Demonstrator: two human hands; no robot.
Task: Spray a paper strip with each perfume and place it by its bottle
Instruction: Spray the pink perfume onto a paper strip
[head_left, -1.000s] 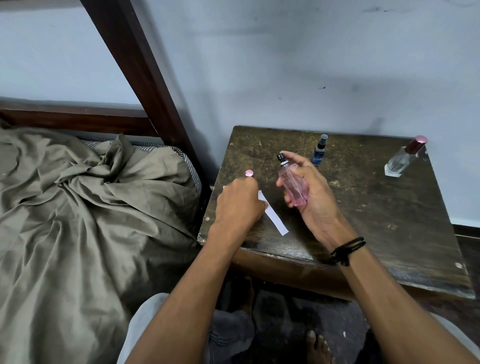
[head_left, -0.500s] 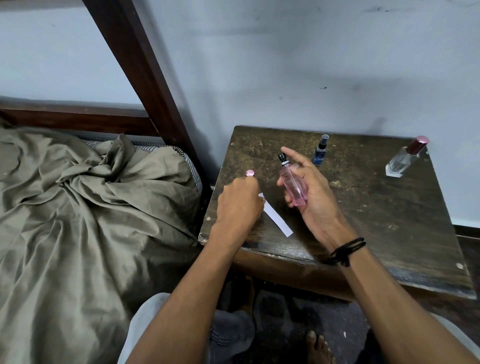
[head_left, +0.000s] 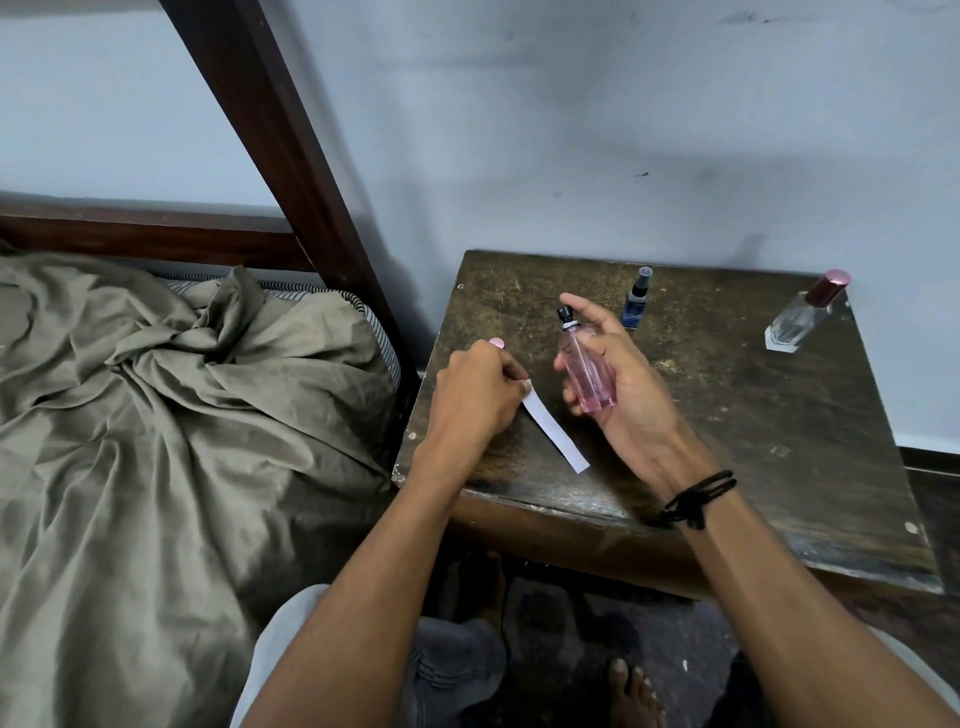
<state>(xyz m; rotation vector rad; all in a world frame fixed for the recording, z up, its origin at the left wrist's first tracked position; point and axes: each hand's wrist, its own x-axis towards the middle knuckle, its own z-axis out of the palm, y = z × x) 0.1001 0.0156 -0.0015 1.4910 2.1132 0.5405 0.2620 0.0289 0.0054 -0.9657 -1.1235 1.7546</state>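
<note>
Since a second ago the right forefinger (head_left: 582, 304) has lifted off the spray head and now sticks out straight just above the black nozzle (head_left: 565, 314). The strip has slid slightly towards the near right, so more of it shows.

The right hand (head_left: 631, 395) grips the pink bottle (head_left: 587, 374), with the thumb on its left face and the other fingers curled behind it. It holds the bottle upright above the table (head_left: 753, 415), leaning a little left. The bottle is a slim, square-sided piece of clear glass full of pale pink liquid, with a silvery collar under the nozzle and no cap on.

The left hand (head_left: 475, 400) is curled, with its thumb and forefinger pinching the far end of the paper strip (head_left: 556, 431). The strip is plain white, narrow and uncreased, and it slants across the dark tabletop towards the near edge, just left of the bottle. I cannot tell whether its free end touches the wood.

A small pink cap (head_left: 497, 342) stands on the table just behind the left knuckles. Farther back are a small blue bottle (head_left: 635, 306) and, well to the right, a clear bottle (head_left: 795, 325) with a dark red cap.

A black cord (head_left: 698, 496) circles the right wrist, and a rumpled olive sheet (head_left: 182, 415) covers the bed to the left.
</note>
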